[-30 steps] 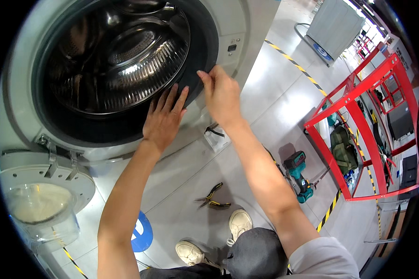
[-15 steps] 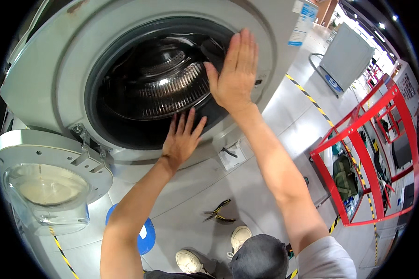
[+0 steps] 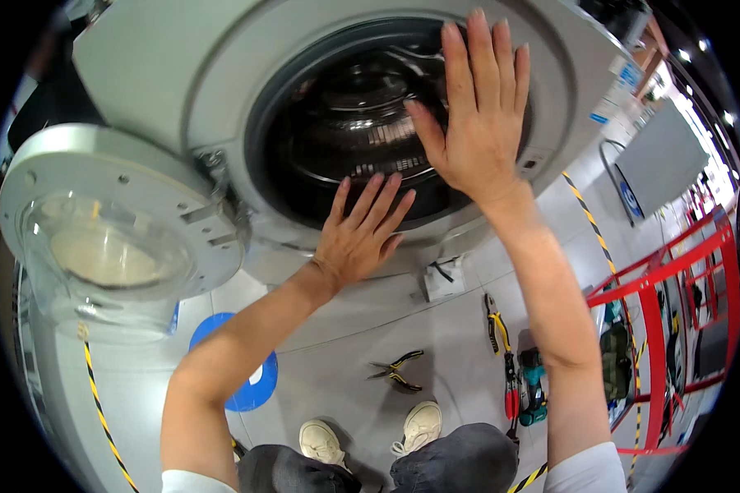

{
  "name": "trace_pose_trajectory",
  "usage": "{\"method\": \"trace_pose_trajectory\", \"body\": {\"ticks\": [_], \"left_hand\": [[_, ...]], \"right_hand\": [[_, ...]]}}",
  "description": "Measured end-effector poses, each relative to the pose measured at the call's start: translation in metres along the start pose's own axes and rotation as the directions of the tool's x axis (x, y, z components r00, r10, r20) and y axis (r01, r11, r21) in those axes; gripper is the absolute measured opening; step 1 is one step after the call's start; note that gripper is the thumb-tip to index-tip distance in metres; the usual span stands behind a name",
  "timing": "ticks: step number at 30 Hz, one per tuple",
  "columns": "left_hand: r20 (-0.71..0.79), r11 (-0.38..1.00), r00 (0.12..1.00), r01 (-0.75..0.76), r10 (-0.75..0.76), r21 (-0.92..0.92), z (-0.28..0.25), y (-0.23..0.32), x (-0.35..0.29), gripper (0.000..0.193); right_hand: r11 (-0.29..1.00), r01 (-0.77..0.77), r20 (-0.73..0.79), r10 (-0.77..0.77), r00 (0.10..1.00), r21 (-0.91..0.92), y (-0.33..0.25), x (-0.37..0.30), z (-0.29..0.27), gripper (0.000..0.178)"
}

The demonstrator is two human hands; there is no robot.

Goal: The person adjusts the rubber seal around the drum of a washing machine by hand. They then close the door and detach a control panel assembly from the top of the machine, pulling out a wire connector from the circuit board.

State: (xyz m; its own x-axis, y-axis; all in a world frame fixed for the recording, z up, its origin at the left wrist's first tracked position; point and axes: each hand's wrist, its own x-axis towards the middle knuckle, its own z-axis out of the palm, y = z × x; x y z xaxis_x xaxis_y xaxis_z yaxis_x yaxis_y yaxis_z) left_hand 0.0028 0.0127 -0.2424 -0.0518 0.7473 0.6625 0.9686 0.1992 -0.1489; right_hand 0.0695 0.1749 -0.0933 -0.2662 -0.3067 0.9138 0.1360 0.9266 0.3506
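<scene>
A light grey front-loading washing machine (image 3: pixel 160 62) stands before me, its round opening edged by a dark rubber door seal (image 3: pixel 259 160). Inside it a shiny metal drum (image 3: pixel 362 140) shows. My right hand (image 3: pixel 481 123), fingers stretched and apart, is over the right side of the opening; whether its palm touches the seal is hidden. Lower down, my left hand (image 3: pixel 358 234) spreads its fingers at the bottom edge of the opening, their tips overlapping the seal. Neither hand holds anything. The machine's door (image 3: pixel 74 156) with its clear glass bowl hangs open on the left.
Pliers (image 3: pixel 399 371) lie opened on the tiled floor near my shoes. Farther right are another pair of pliers (image 3: pixel 497 324), a red-handled tool (image 3: pixel 511 390) and a teal power tool (image 3: pixel 533 386). A red metal frame (image 3: pixel 654 353) stands at right, a grey box-shaped unit (image 3: pixel 662 160) beyond.
The view has shifted, so the machine and its door sit farther right and the tools beside my right arm show. Both hands stay open at the opening.
</scene>
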Motion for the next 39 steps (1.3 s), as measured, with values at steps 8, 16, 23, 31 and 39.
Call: {"method": "trace_pose_trajectory", "body": {"ticks": [8, 16, 23, 31, 39], "left_hand": [[-0.041, 0.959, 0.999, -0.019, 0.032, 0.282, -0.005, -0.054, -0.025, 0.050], [-0.074, 0.959, 0.995, -0.036, 0.059, 0.281, -0.001, -0.061, -0.029, 0.045], [-0.266, 0.950, 0.931, 0.289, -0.250, 0.117, -0.016, -0.050, -0.072, 0.062], [-0.262, 0.918, 0.891, 0.396, -0.372, 0.041, -0.007, -0.052, -0.081, 0.065], [-0.132, 0.924, 0.939, 0.338, -0.318, 0.176, -0.001, -0.053, -0.094, 0.068]], "right_hand": [[0.980, 0.068, 0.254, -0.019, 0.967, -0.186, -0.010, 0.012, 0.002, 0.081], [0.992, 0.094, 0.123, -0.083, 0.989, -0.088, -0.028, 0.015, 0.015, 0.069], [0.945, 0.237, 0.315, -0.301, 0.900, 0.226, -0.114, 0.008, 0.040, 0.058], [0.943, 0.251, 0.286, -0.307, 0.908, 0.217, -0.121, 0.000, 0.055, 0.059], [0.929, 0.228, 0.353, -0.327, 0.877, 0.292, -0.133, -0.017, 0.046, 0.051]]}}
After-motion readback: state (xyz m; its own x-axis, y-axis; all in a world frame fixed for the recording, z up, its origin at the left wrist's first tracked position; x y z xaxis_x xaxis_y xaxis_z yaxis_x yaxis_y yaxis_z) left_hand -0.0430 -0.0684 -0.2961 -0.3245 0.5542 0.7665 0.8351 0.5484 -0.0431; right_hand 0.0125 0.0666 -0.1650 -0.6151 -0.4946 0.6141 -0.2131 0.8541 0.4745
